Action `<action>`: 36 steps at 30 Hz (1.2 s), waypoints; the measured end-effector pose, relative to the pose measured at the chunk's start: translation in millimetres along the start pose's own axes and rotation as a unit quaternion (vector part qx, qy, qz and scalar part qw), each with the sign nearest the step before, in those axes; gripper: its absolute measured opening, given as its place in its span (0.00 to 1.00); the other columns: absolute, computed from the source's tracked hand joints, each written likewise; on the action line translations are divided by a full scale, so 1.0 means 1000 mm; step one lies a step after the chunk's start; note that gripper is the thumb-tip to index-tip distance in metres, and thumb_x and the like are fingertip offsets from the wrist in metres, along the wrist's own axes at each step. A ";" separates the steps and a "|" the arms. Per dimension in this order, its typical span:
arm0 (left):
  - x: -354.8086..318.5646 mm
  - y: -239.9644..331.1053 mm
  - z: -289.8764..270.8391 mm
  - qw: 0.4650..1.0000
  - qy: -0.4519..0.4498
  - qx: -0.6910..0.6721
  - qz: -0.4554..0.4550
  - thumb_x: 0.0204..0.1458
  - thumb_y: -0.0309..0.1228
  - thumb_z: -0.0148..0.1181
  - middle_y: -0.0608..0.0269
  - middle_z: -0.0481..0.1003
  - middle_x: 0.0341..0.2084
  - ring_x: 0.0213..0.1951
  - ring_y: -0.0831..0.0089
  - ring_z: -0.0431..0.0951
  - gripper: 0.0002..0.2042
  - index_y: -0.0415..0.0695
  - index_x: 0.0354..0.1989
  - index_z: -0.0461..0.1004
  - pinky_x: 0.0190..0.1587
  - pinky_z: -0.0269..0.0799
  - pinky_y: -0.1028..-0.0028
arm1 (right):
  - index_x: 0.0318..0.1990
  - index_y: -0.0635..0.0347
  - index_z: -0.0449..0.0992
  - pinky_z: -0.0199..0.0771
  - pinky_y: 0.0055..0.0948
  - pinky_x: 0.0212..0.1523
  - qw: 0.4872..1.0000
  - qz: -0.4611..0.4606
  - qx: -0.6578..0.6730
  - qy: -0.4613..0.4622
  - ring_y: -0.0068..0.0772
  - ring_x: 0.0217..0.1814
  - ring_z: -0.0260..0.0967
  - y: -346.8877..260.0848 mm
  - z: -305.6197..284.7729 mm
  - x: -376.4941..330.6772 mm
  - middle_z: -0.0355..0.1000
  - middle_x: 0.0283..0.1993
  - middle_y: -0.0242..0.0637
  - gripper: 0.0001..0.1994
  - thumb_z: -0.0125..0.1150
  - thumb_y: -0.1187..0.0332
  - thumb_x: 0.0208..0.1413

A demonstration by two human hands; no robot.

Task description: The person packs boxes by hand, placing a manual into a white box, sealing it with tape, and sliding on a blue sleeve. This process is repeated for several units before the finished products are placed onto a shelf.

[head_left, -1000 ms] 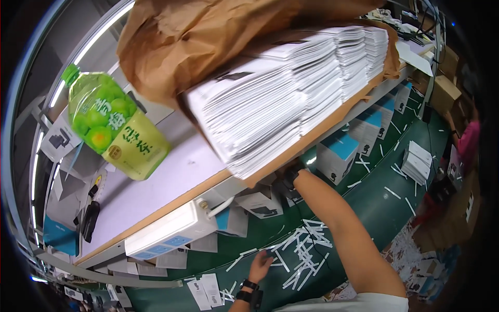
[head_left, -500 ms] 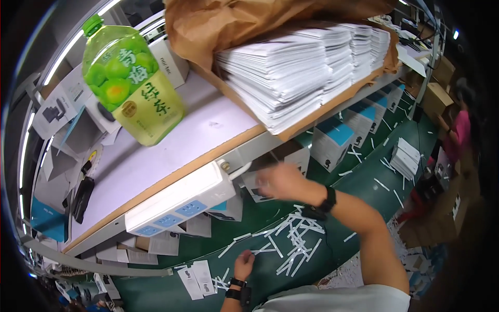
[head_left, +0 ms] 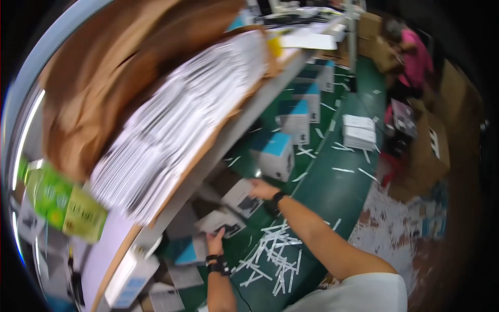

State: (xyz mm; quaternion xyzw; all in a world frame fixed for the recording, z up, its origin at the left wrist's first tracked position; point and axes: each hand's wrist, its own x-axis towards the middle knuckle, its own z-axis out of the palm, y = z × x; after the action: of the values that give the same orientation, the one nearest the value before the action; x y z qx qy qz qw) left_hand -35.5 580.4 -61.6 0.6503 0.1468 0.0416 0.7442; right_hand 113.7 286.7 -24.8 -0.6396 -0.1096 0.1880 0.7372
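A white-and-grey carton [head_left: 240,198] stands under the shelf on the green belt. My right hand [head_left: 264,189] pinches its near upper edge. Left of it and nearer me is another white carton [head_left: 222,220] with a dark printed picture. At that carton's lower edge is my left hand [head_left: 215,242], thumb raised and fingers closed against it; motion blurs the exact grip. A carton with a blue panel [head_left: 189,250] lies just left of the left hand. A loose pile of white paper strips [head_left: 278,249] spreads over the belt, right of my left hand.
Above on the shelf [head_left: 125,255] are a thick stack of folded white papers [head_left: 182,122] in brown wrapping paper [head_left: 104,67], a green drink bottle [head_left: 65,203] and a power strip [head_left: 131,275]. Blue-topped cartons [head_left: 275,155] line the belt beside a paper stack [head_left: 359,132]. A person in pink [head_left: 414,57] works far right.
The view has swung right. My left hand has moved up from beside the leaflets to a carton. My right hand, blurred before, is now at the neighbouring carton's edge.
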 end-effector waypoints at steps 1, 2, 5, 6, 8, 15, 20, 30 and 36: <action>-0.005 0.009 0.010 1.000 -0.024 -0.007 0.002 0.51 0.27 0.70 0.57 0.75 0.53 0.54 0.65 0.74 0.27 0.35 0.59 0.66 0.58 0.67 0.67 | 0.65 0.61 0.69 0.74 0.24 0.34 0.998 -0.003 0.058 0.009 0.20 0.37 0.72 0.005 0.011 -0.007 0.76 0.45 0.32 0.36 0.62 0.77 0.40; -0.007 0.014 0.009 1.000 -0.001 0.007 -0.008 0.53 0.27 0.68 0.57 0.75 0.53 0.53 0.65 0.75 0.26 0.37 0.59 0.67 0.58 0.68 0.66 | 0.64 0.60 0.70 0.73 0.24 0.32 1.000 -0.003 -0.010 0.020 0.20 0.34 0.71 -0.004 0.020 -0.009 0.76 0.40 0.31 0.36 0.64 0.75 0.40; -0.057 0.036 0.045 0.997 0.025 0.028 0.072 0.58 0.23 0.60 0.57 0.72 0.55 0.55 0.65 0.72 0.23 0.37 0.62 0.63 0.61 0.64 0.68 | 0.66 0.55 0.69 0.72 0.25 0.31 0.993 -0.052 -0.050 0.091 0.20 0.32 0.71 -0.012 0.022 -0.037 0.76 0.36 0.32 0.37 0.62 0.76 0.41; -0.081 0.037 0.061 0.996 0.030 0.030 0.080 0.58 0.22 0.60 0.56 0.72 0.56 0.55 0.66 0.72 0.24 0.37 0.63 0.63 0.62 0.63 0.68 | 0.66 0.55 0.69 0.73 0.25 0.32 0.994 -0.057 -0.035 0.091 0.21 0.33 0.72 -0.010 0.008 -0.057 0.77 0.37 0.32 0.37 0.61 0.76 0.41; -0.130 0.045 0.097 0.997 0.017 0.024 0.076 0.58 0.21 0.59 0.55 0.70 0.57 0.57 0.66 0.70 0.25 0.37 0.64 0.61 0.63 0.62 0.67 | 0.67 0.54 0.68 0.75 0.25 0.45 0.989 -0.098 -0.030 0.110 0.21 0.45 0.72 -0.022 -0.018 -0.112 0.78 0.50 0.35 0.38 0.62 0.77 0.41; -0.190 -0.021 0.201 0.909 -0.317 0.260 0.074 0.58 0.29 0.62 0.47 0.69 0.59 0.61 0.58 0.68 0.27 0.33 0.64 0.61 0.63 0.63 0.65 | 0.54 0.61 0.77 0.73 0.22 0.33 0.942 -0.059 -0.008 0.331 0.16 0.35 0.72 -0.019 -0.159 -0.205 0.78 0.39 0.28 0.21 0.54 0.79 0.50; -0.180 -0.025 0.278 0.955 -0.222 0.162 0.114 0.54 0.43 0.67 0.34 0.75 0.46 0.49 0.43 0.74 0.28 0.27 0.49 0.71 0.53 0.67 0.56 | 0.58 0.66 0.71 0.70 0.32 0.56 0.922 -0.165 -0.007 0.349 0.31 0.54 0.70 0.025 -0.194 -0.205 0.75 0.50 0.34 0.27 0.46 0.85 0.46; -0.199 -0.067 0.271 0.984 -0.168 0.060 -0.027 0.56 0.26 0.63 0.43 0.62 0.63 0.54 0.62 0.73 0.40 0.34 0.72 0.44 0.58 0.70 0.68 | 0.41 0.63 0.80 0.75 0.35 0.40 0.868 0.045 -0.331 0.369 0.34 0.36 0.77 0.052 -0.225 -0.310 0.80 0.33 0.41 0.11 0.60 0.68 0.54; -0.225 -0.083 0.301 0.930 -0.250 0.014 -0.267 0.58 0.28 0.63 0.50 0.71 0.54 0.52 0.66 0.75 0.36 0.37 0.71 0.48 0.55 0.72 0.69 | 0.30 0.63 0.79 0.67 0.33 0.25 0.871 0.123 -0.076 0.469 0.28 0.22 0.66 0.008 -0.364 -0.365 0.71 0.22 0.31 0.16 0.71 0.57 0.49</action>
State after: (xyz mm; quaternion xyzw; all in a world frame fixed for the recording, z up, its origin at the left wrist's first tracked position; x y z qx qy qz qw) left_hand -178.7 223.4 -72.7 0.5868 0.1248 -0.3253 0.7309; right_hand -71.5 -193.0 -60.9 -0.7148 0.3150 -0.0537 0.6221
